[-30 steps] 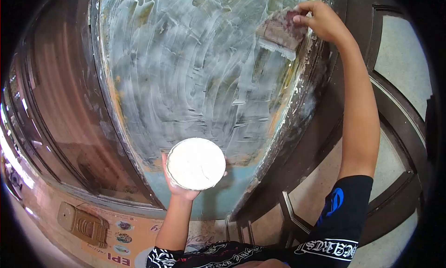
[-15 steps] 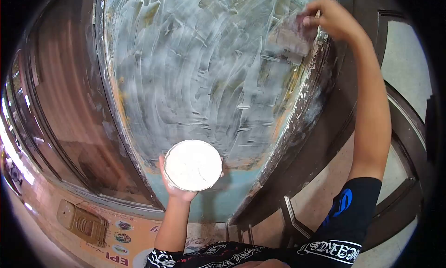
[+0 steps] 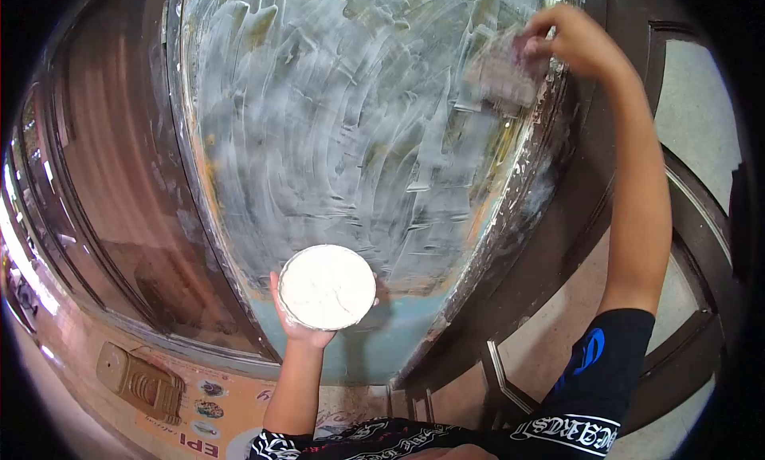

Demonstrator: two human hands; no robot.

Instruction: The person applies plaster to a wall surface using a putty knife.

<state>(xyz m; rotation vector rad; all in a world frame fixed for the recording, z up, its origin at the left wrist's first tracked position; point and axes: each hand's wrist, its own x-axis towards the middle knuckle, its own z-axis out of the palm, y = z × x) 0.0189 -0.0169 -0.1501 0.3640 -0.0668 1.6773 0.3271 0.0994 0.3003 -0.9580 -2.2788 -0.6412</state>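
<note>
My left hand (image 3: 305, 331) is wrapped round a round tub of white putty (image 3: 327, 288), held from below and the side in front of the grey panel (image 3: 343, 149). The putty fills the tub and has a crack across its smooth top. High on the right, my right hand (image 3: 575, 44) grips a wide, flat putty scraper (image 3: 502, 71), blurred by motion. Its blade lies against or very near the panel by the right edge; contact is hard to tell. White streaks and curved smears cover the panel, with yellowish patches showing through.
Chipped frame edging (image 3: 510, 193) runs down the panel's right side. Dark wooden framing with pale panes (image 3: 701, 101) stands further right. On the left is a brown glossy panel (image 3: 135, 189). A brown plastic container (image 3: 139, 383) lies on a printed orange sheet (image 3: 209, 428) below.
My right hand and the scraper have shifted slightly down and to the right. The tub in my left hand has moved a little left and down.
</note>
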